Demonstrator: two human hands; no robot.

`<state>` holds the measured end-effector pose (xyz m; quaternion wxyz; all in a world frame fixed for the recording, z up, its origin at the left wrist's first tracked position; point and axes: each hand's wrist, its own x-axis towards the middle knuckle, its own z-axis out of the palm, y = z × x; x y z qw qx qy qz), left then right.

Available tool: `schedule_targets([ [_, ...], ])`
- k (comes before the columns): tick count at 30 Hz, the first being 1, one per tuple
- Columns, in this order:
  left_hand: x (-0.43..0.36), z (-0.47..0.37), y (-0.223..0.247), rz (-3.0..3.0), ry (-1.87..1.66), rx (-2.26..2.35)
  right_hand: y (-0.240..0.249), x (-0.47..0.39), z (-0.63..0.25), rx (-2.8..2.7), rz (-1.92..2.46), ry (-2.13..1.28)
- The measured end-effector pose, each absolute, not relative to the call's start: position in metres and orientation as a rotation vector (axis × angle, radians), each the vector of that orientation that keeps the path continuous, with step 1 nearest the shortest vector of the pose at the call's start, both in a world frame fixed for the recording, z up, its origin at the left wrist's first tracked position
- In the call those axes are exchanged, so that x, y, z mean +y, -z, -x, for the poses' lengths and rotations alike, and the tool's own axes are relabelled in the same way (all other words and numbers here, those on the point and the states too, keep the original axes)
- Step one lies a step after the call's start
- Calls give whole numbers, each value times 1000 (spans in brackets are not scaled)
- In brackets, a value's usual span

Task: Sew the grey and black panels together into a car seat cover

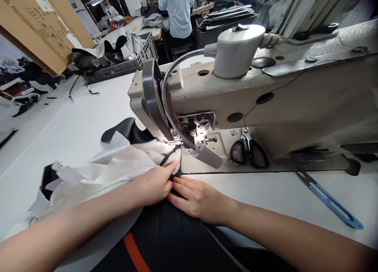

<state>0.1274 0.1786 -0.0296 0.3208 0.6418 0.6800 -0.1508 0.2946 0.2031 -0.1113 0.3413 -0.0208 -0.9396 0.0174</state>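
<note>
A sewing machine (189,87) stands in front of me, its lit needle area partly hidden by a lamp on a flexible metal neck (165,91). Under the presser foot area lies a sewn piece of white mesh fabric (149,150) joined to black material (165,228) with an orange stripe. My left hand (158,185) is closed on the fabric just before the needle, index finger stretched along the seam. My right hand (201,197) lies beside it, fingers extended and pressing on the black edge; its thumb is hidden. Thin white lining (97,177) bunches under my left forearm.
Black-handled scissors (249,150) lie on the machine bed. Blue thread snips (330,201) rest on the white table at right. Behind the machine are a grey crate (126,63) with fabric pieces and a cardboard box (44,24). A person (177,12) sits further back.
</note>
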Motion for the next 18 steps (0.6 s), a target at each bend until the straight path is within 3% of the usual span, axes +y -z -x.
schedule_targets([
  [13,196,-128,43,-2027,610,1851,111,232,-302,-2458,129,119],
  [18,193,-126,44,-2042,515,1843,111,224,-304,-2517,290,147],
])
